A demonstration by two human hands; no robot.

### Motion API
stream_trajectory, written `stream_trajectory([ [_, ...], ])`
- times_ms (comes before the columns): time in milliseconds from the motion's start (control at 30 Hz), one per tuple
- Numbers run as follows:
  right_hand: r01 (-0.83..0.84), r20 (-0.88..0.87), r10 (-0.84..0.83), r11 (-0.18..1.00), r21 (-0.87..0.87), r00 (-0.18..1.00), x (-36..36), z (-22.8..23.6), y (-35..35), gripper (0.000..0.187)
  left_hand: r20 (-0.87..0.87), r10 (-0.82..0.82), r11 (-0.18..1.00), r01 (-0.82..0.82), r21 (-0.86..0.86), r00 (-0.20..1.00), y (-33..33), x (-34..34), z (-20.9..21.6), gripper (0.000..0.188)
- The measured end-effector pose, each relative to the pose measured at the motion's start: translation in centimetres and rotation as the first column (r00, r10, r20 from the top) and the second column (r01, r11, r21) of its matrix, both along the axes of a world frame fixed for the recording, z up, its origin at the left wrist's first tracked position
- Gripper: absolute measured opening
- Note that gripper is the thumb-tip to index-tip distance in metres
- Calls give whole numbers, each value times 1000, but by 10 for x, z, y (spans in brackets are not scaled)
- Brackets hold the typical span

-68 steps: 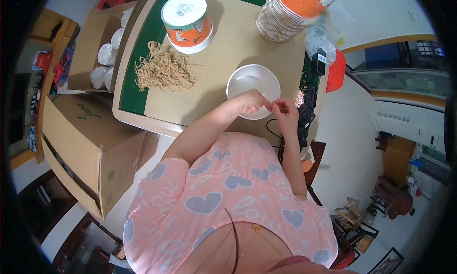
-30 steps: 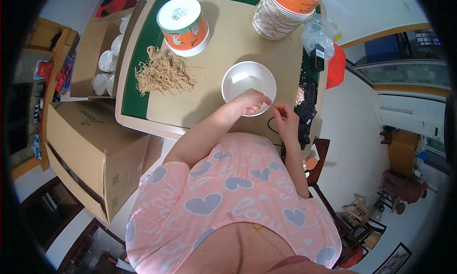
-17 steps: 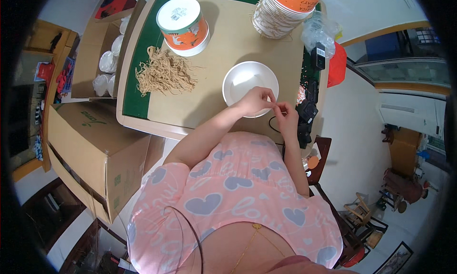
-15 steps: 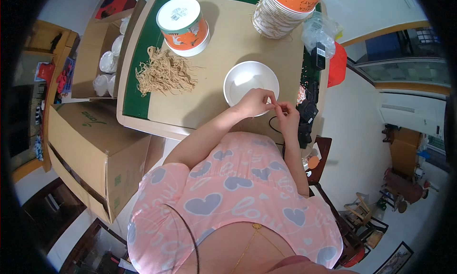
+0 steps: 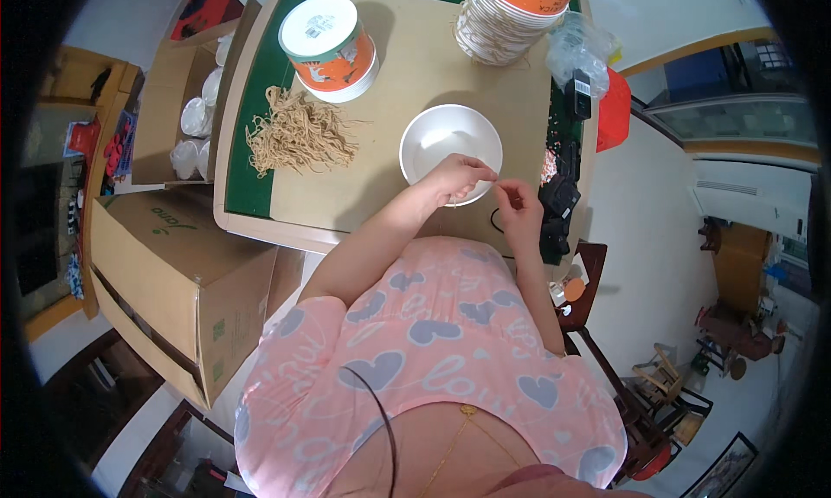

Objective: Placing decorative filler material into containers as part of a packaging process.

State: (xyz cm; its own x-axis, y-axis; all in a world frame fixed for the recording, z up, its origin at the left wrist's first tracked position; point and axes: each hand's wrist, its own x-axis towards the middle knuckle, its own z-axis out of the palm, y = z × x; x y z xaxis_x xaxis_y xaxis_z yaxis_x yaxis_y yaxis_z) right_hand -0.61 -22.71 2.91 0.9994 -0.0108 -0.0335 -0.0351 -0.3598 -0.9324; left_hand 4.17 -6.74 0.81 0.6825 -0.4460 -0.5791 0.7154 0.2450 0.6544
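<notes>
A round white paper tub point(image 5: 450, 134) stands on the table, its open top facing up. Over its near rim is my left hand point(image 5: 457, 179), thumb and fingers pinched together. A short pale strand seems to hang below it, too fine to make out. Just to the right, the fingertips of my right hand point(image 5: 519, 205) are pinched close to those of the left. Anything between them is too small to see. A heap of tan twine pieces point(image 5: 301, 134) lies on the left. Behind it stand stacked orange-and-white paper tubs point(image 5: 333, 61), the top one upside down.
A tall stack of paper tubs point(image 5: 498, 35) with cords at their sides rises at the back right. Beside it lie a clear plastic bag point(image 5: 578, 48) and black devices point(image 5: 558, 205) along the table's right edge. Cardboard boxes point(image 5: 182, 264) stand to the left.
My hands have drawn slightly apart at the fingertips, the left shifting a little left and up. The view has moved slightly; the tub and twine heap stay in place.
</notes>
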Motion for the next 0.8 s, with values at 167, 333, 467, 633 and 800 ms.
stream_trajectory([
  [167, -36, 74, 46, 991, -132, 996, 5, -8, -1, 7, -15, 3, 986, -5, -169, 1000, -2, -1, -8, 11],
  [333, 87, -300, 2, 956, 281, 954, 12, -17, -13, 6, 534, -419, 799, 19, 601, 735, 1, -8, 15, 5],
  [467, 125, -324, -14, 937, 326, 946, 9, -21, -13, 6, 676, -476, 747, -147, 648, 562, 1, -15, 13, 8],
  [633, 167, -318, -44, 914, 369, 947, 6, -25, -12, 8, 700, -598, 686, -203, 699, 390, 3, -14, 18, 8],
  [800, 143, -375, 27, 897, 419, 927, 8, -26, -15, 11, 731, -575, 713, -212, 668, 369, 4, -17, 14, 11],
])
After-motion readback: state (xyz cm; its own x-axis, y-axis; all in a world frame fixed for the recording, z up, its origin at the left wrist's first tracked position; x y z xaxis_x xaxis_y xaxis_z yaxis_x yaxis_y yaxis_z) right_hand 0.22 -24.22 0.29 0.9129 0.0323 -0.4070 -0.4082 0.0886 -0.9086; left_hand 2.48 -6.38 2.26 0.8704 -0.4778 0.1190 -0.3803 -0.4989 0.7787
